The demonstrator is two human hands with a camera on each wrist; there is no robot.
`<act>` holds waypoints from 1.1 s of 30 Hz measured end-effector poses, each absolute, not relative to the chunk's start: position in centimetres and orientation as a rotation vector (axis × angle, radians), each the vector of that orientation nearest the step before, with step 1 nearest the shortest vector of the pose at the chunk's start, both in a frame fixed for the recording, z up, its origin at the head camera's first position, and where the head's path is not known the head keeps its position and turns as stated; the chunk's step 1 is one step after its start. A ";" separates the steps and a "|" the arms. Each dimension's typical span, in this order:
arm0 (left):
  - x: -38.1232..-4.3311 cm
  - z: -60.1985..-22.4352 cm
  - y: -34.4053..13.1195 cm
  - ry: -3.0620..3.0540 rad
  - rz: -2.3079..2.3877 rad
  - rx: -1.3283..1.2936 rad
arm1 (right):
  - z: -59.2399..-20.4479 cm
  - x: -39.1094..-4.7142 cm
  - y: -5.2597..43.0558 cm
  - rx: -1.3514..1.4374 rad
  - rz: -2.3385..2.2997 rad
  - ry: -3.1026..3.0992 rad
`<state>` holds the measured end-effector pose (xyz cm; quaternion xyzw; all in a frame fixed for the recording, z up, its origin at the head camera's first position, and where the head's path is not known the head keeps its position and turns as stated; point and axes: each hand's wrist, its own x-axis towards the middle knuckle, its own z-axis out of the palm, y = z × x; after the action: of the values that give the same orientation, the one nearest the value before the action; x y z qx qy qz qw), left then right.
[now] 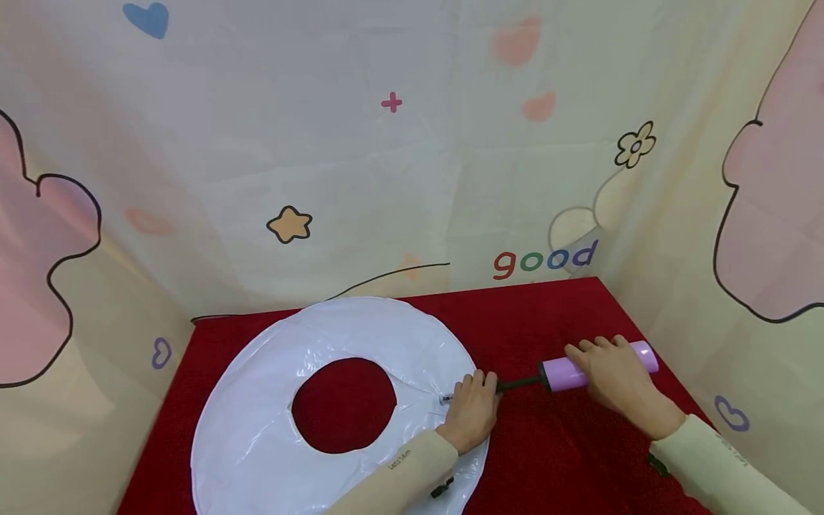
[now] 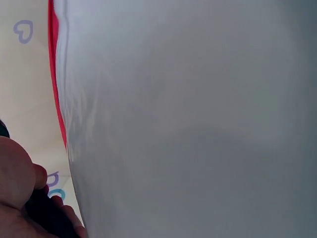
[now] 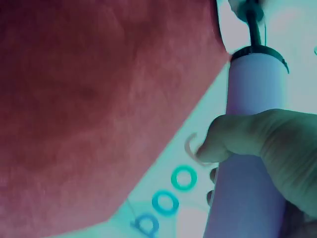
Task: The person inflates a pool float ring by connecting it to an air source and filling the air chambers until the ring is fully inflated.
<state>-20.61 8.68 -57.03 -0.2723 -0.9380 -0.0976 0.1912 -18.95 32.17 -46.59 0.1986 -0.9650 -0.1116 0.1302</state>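
Overhand, right grip (image 1: pixel 619 379) wraps pump (image 1: pixel 563 374); left grip (image 1: pixel 473 411) holds black handle (image 2: pixel 47 214).

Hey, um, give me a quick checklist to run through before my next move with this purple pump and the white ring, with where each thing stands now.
1. Right hand wrapped round the purple barrel: ok.
2. Left hand gripping the pump's dark end: ok.
3. Dark rod between the hands looking straight: ok.
4. White ring lying spread on the red cloth: ok.
5. Pump joined to the ring: cannot tell; the left hand covers the area beside the small clear fitting.
6. Ring firm: cannot tell; creases show.
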 end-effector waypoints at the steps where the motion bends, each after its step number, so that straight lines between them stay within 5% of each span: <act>1: -20.6 -57.1 8.7 -2.630 -0.270 -0.759 | -47.1 -18.9 31.7 0.595 -0.324 -2.786; 10: -20.2 -57.1 8.7 -2.653 -0.269 -0.770 | -49.8 -19.1 28.3 0.707 -0.345 -2.681; 23: -21.1 -56.2 8.0 -2.730 -0.443 -0.818 | -43.8 -19.6 34.7 0.535 -0.296 -2.700; 33: -21.0 -56.6 7.9 -2.691 -0.356 -0.812 | -48.5 -20.2 28.5 0.744 -0.382 -2.608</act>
<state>-21.05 7.90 -56.60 -0.2832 -0.9385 -0.1243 0.1537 -20.20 28.54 -48.51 0.2660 -0.9331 -0.1367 0.1999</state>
